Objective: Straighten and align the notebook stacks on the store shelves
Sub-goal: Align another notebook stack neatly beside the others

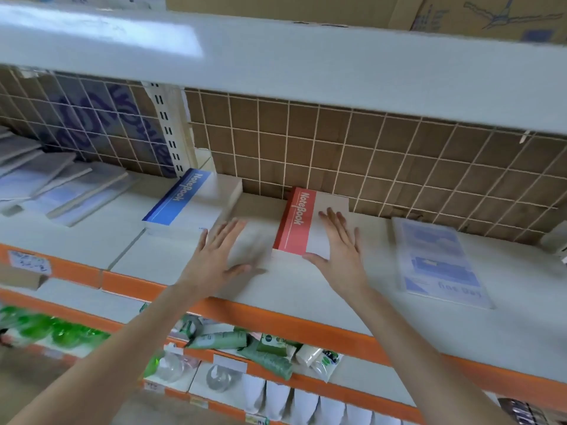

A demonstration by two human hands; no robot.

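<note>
Far left of shelf (pixel 306 289): loose grey notebooks (pixel 61 182) fanned crooked, needing squaring. Blue notebook stack (pixel 187 200) near back edge by upright post. Left hand (pixel 214 259) released, fingers straight, flat above bare shelf, holding nothing. Red notebook stack (pixel 299 223) against rear grid; right hand (pixel 340 246) flat, palm on white cover, likely to slide it into line. Right: plastic-wrapped pack (pixel 438 262) skewed toward front edge.

Both flat hands flank the red notebook stack (pixel 302 223): the right hand (pixel 340 250) touches its right side, the left hand (pixel 219 256) lies just left of it.
</note>
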